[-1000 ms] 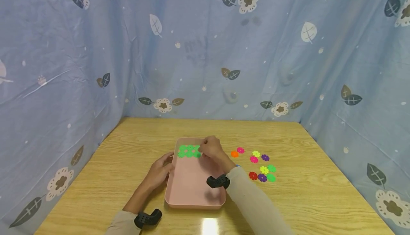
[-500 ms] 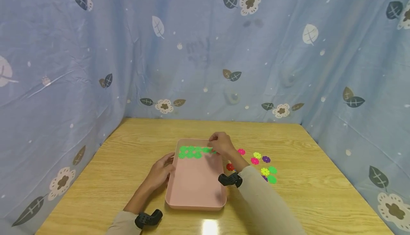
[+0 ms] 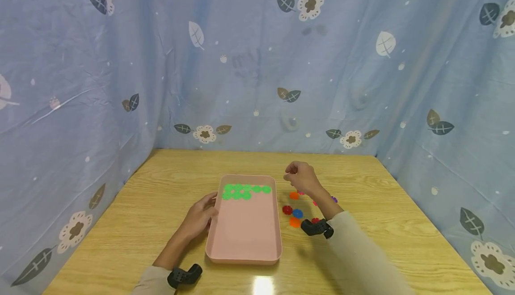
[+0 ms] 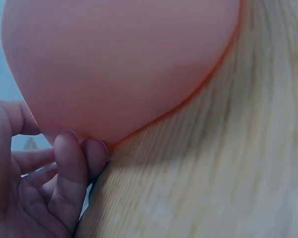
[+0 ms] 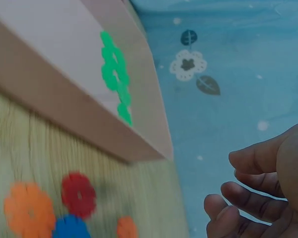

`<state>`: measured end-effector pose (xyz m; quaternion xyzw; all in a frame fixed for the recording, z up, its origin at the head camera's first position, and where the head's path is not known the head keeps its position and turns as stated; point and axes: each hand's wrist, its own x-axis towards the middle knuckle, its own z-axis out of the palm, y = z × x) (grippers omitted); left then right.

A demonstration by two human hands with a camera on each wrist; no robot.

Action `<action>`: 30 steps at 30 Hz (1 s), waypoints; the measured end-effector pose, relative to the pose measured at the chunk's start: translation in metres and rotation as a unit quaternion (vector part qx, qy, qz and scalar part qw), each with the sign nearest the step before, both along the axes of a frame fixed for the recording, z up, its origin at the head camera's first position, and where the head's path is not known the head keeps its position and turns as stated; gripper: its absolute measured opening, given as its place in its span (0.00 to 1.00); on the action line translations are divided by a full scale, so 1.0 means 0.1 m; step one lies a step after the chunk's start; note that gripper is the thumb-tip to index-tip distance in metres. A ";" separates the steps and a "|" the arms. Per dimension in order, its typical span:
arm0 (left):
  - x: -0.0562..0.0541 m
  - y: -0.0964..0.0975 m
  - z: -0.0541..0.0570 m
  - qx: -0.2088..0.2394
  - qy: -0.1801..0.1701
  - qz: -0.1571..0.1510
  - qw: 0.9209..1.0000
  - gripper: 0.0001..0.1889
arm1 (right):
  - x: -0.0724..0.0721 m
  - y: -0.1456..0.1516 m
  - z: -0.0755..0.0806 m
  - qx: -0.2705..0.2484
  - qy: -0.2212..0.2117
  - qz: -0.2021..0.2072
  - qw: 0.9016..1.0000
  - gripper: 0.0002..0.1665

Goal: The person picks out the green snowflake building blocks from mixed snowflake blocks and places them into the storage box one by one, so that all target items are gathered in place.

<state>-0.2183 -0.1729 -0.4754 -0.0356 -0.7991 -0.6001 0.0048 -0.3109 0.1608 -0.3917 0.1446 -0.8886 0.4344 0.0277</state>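
Note:
A pink tray (image 3: pixel 243 241) lies on the table with several green flower-shaped discs (image 3: pixel 237 188) along its back end, a long row and a shorter one in front. My left hand (image 3: pixel 200 216) grips the tray's left side; in the left wrist view its fingertips (image 4: pixel 69 153) press at the rim. Off the tray's back right corner, my right hand (image 3: pixel 302 178) hovers above the table, fingers loosely bent and holding nothing. The right wrist view shows a gap between its thumb and fingers (image 5: pixel 251 201).
Right of the tray lie loose discs: a red disc (image 3: pixel 287 210), a blue disc (image 3: pixel 297 213), an orange disc (image 3: pixel 295 222) and others partly hidden under my right forearm. A patterned blue curtain (image 3: pixel 257 62) encloses the table (image 3: pixel 169 174).
My right hand has moved right, from over the tray's back end to above the table, letting go of a green disc. The back row now reaches the right wall. My left hand stays put.

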 end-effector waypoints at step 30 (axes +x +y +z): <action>0.00 -0.04 0.00 0.009 0.005 -0.014 1.000 0.30 | 0.17 1.21 -0.14 0.181 0.021 0.020 0.983 0.10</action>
